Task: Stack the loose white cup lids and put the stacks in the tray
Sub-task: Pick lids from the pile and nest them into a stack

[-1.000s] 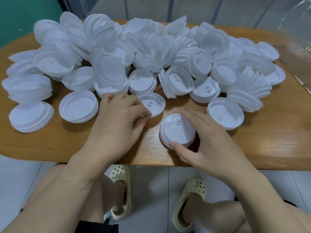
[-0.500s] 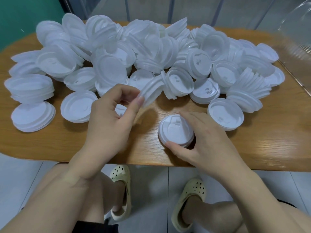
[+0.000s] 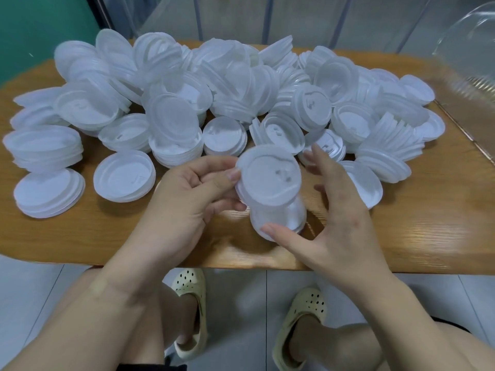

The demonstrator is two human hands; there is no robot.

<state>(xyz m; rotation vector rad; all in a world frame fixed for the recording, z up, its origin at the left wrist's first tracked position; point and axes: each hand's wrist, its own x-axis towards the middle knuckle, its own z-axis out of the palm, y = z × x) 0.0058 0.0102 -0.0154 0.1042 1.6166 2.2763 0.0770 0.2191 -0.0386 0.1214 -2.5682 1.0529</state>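
My left hand [image 3: 192, 199] pinches a single white lid [image 3: 267, 178] by its left edge, just above a short stack of lids [image 3: 280, 223] near the wooden table's [image 3: 428, 215] front edge. The held lid is tilted, top side up, and hides most of the stack. My right hand [image 3: 337, 210] is spread to the right of both. Its thumb touches the stack's near rim, while its fingers stay straight and off the held lid. A big heap of loose white lids [image 3: 227, 84] covers the back of the table.
Short lid stacks stand at the left [image 3: 42, 148] and front left [image 3: 48, 194], plus an upturned one [image 3: 124, 178]. A clear plastic container [image 3: 471, 52] sits at the far right. The table's front edge is close; the person's legs and shoes show below it.
My left hand picked a lid off the table and carried it right, over the stack. My right hand loosened its hold on the stack and spread its fingers.
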